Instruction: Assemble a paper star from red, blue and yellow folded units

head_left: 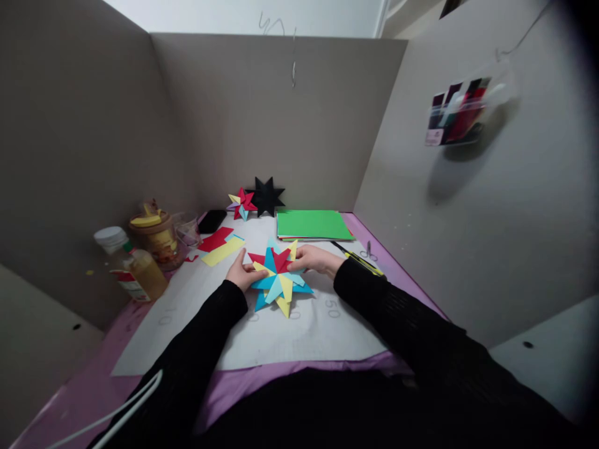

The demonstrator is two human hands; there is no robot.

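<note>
A folded paper star (278, 279) in blue, light blue, yellow and red is held between my two hands over the white paper sheet (243, 346). My left hand (242, 273) grips its left side, thumb lying on top of the points. At the upper right of the star, my right hand (314, 259) pinches a red and yellow part; some of its fingers are hidden beneath. To the left of the star lie yellow paper strips (223, 251) and red paper pieces (216, 239).
Behind stand a black star (266, 196) and a small multicoloured star (242, 203). Green paper (314, 224) lies stacked near a yellow-black cutter (365, 262) and scissors (369, 252). At left are a bottle (135, 271), a tub (156, 240), a clear cup (187, 231) and a phone (213, 221).
</note>
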